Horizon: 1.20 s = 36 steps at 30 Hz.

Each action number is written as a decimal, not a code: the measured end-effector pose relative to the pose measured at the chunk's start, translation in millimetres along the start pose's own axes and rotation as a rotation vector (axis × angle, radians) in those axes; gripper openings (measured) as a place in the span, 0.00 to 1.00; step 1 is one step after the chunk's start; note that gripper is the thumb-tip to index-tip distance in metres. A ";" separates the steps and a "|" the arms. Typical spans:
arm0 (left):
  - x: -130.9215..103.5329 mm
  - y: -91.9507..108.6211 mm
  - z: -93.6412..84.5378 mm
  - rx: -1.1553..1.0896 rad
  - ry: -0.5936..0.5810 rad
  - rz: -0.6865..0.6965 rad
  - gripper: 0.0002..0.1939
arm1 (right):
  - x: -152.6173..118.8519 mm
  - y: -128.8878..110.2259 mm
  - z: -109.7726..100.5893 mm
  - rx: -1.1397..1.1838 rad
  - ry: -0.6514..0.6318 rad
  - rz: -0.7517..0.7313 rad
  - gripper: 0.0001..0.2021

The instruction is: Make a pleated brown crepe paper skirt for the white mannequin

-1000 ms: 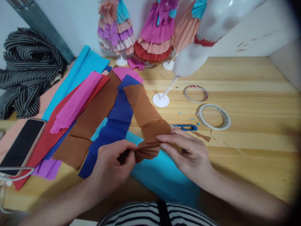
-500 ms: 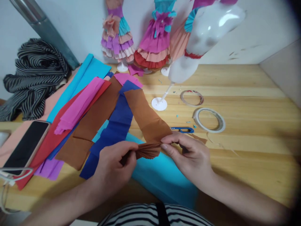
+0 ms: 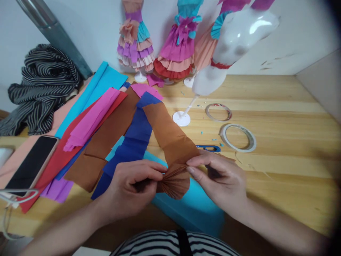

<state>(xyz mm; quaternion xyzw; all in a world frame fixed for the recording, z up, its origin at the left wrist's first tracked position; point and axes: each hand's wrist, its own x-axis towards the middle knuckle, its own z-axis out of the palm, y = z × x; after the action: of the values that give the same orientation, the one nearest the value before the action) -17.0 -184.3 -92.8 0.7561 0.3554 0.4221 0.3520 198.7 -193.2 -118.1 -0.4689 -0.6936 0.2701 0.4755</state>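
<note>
Between my hands is a strip of brown crepe paper point(image 3: 174, 142), its near end gathered into fine pleats that fan out downward. My left hand point(image 3: 135, 186) pinches the gathered point of the pleats between thumb and fingers. My right hand point(image 3: 221, 176) is closed in a pinch on the right edge of the same strip, where the pleats meet the flat part. The strip's far end lies over a dark blue paper strip point(image 3: 137, 131). Under the hands is a turquoise paper sheet point(image 3: 197, 206). A blue cutter point(image 3: 209, 148) lies just beyond my right hand.
A bare white mini mannequin point(image 3: 210, 81) stands ahead, near several mannequins in paper dresses point(image 3: 176, 53). Tape rolls point(image 3: 252, 138) lie to the right. Leftward are layered coloured papers point(image 3: 87, 124), a phone point(image 3: 32, 165), a cable point(image 3: 18, 193) and a striped cloth point(image 3: 48, 85).
The pleats have spread from a narrow bundle into a wider, rounded fan below the hands. Both hands have shifted slightly right, still pinching the brown paper.
</note>
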 end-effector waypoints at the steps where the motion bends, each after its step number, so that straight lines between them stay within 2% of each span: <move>1: 0.1 0.0 -0.9 -0.001 -0.009 0.025 0.11 | 0.0 -0.1 0.1 0.005 -0.005 0.000 0.08; 6: 1.2 -1.1 -5.0 0.035 -0.102 0.127 0.12 | 0.4 -2.5 -0.1 0.018 -0.002 0.021 0.09; 9: 2.7 -1.7 -6.7 0.049 -0.157 0.156 0.11 | 2.1 -3.5 -1.3 -0.029 -0.049 -0.001 0.11; 12: 3.9 -1.8 -7.6 0.057 -0.197 0.183 0.10 | 2.5 -2.0 -1.7 -0.047 -0.075 -0.015 0.09; 17: 3.8 -2.8 -8.0 0.067 -0.240 0.188 0.09 | 2.5 2.4 -0.9 -0.008 -0.091 0.047 0.05; 25: 0.8 -8.2 -8.8 0.087 -0.230 0.149 0.12 | 5.2 4.4 -2.9 0.065 -0.085 0.148 0.06; 30: 1.9 -6.6 -8.7 0.052 -0.224 0.110 0.12 | 8.8 3.6 -2.3 0.134 -0.144 0.261 0.09; 33: 3.2 -7.1 -8.0 0.025 -0.199 0.098 0.12 | 12.2 2.4 -3.9 0.099 -0.178 0.248 0.09; 36: 4.3 -8.8 -7.3 0.018 -0.183 0.097 0.12 | 15.3 0.8 -11.7 0.001 -0.256 0.200 0.03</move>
<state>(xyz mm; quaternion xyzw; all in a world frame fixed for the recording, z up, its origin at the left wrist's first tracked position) -23.9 -174.7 -95.6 0.8110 0.2883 0.3647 0.3553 208.0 -179.9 -108.0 -0.4971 -0.6983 0.3740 0.3541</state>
